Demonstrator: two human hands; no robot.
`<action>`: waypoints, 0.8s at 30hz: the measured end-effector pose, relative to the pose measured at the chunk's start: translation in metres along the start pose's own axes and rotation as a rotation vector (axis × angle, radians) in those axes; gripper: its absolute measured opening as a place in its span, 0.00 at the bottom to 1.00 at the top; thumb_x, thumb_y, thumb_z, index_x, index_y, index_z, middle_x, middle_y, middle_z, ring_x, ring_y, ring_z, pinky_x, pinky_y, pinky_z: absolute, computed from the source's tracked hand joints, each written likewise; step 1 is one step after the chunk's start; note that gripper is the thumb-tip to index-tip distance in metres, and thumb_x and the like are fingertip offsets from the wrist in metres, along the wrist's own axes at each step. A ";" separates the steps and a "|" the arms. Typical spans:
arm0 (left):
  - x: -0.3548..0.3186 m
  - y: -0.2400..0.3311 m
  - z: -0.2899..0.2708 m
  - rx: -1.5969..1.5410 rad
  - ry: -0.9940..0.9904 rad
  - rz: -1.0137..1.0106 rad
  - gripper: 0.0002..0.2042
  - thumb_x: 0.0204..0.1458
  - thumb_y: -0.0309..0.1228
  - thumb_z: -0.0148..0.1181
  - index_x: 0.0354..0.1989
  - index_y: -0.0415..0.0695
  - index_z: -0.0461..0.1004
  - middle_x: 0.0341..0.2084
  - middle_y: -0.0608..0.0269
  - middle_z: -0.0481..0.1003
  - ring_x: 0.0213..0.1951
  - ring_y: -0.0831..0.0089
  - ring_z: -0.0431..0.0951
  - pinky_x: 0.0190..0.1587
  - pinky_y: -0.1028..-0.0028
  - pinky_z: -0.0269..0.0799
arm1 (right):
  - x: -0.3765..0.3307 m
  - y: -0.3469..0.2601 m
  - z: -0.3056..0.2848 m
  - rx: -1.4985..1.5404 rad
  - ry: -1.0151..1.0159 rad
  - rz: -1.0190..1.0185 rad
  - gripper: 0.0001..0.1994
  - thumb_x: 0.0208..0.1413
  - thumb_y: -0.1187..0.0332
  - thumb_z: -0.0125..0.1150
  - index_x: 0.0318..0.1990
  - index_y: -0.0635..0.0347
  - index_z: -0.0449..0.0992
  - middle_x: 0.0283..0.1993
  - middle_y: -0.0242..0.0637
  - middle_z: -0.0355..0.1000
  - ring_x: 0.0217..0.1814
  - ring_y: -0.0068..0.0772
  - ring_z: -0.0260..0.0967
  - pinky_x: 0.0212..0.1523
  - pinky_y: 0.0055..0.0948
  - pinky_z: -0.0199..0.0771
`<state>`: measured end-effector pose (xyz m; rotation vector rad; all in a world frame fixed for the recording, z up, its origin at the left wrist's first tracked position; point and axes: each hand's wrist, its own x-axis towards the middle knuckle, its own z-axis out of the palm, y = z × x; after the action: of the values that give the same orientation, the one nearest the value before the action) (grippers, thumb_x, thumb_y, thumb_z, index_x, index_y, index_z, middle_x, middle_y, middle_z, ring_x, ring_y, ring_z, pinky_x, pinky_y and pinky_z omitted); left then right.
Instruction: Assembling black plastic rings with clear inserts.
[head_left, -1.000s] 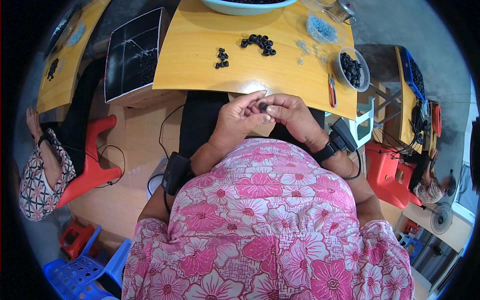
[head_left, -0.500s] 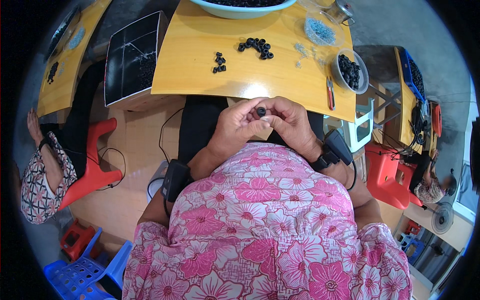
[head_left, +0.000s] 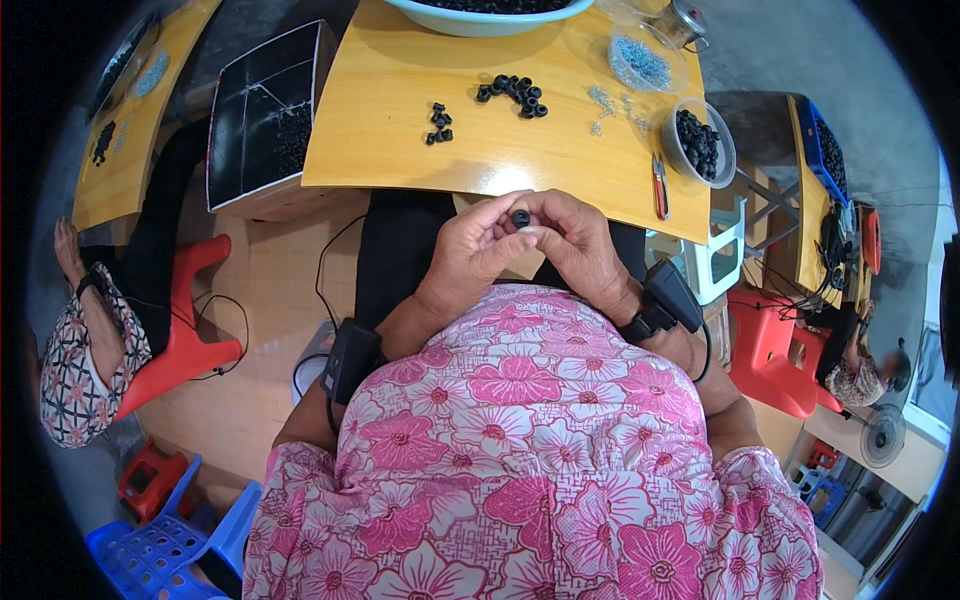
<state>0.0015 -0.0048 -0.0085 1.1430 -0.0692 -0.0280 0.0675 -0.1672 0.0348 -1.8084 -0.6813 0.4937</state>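
Observation:
My left hand (head_left: 470, 255) and my right hand (head_left: 578, 245) meet close to my chest, just below the near edge of the yellow wooden table (head_left: 400, 150). Between their fingertips they pinch a small black round part (head_left: 521, 217). On the table lie two clusters of the same black parts: a small one (head_left: 438, 124) and a larger curved one (head_left: 512, 94). A clear round tub (head_left: 697, 143) at the right holds more black parts. Black devices are strapped to both my wrists.
A wide light blue bowl (head_left: 480, 18) stands at the table's far edge beside a clear tub of bluish bits (head_left: 642, 62). Red-handled pliers (head_left: 659, 187) lie near the right edge. A dark box (head_left: 265, 110) sits left. Another person (head_left: 75, 350) sits by a red stool (head_left: 185, 320).
My two hands have stayed together on the black part, shifting slightly while the view moved a little nearer the table; the fingers have turned the part.

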 end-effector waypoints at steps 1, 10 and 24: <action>0.001 0.000 0.000 0.003 -0.012 -0.012 0.22 0.58 0.22 0.57 0.60 0.32 0.64 0.44 0.64 0.71 0.44 0.80 0.70 0.50 0.80 0.68 | -0.001 0.002 0.001 0.014 0.010 0.014 0.11 0.56 0.75 0.58 0.46 0.66 0.73 0.38 0.36 0.73 0.39 0.24 0.69 0.42 0.25 0.71; -0.002 0.000 -0.001 0.006 -0.006 -0.063 0.21 0.58 0.23 0.57 0.60 0.32 0.65 0.44 0.63 0.72 0.45 0.81 0.71 0.49 0.80 0.68 | -0.001 0.001 0.003 -0.006 0.018 0.027 0.11 0.55 0.76 0.57 0.46 0.66 0.74 0.36 0.37 0.73 0.38 0.25 0.68 0.41 0.25 0.70; -0.002 0.002 0.003 -0.110 0.007 -0.061 0.23 0.58 0.23 0.57 0.62 0.34 0.64 0.41 0.65 0.71 0.42 0.81 0.71 0.47 0.80 0.69 | -0.001 0.000 0.003 0.058 0.036 0.048 0.12 0.52 0.78 0.58 0.45 0.65 0.74 0.32 0.29 0.67 0.35 0.20 0.64 0.38 0.22 0.68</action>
<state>-0.0006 -0.0069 -0.0054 1.0354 -0.0257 -0.0812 0.0650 -0.1654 0.0340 -1.7779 -0.5947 0.5066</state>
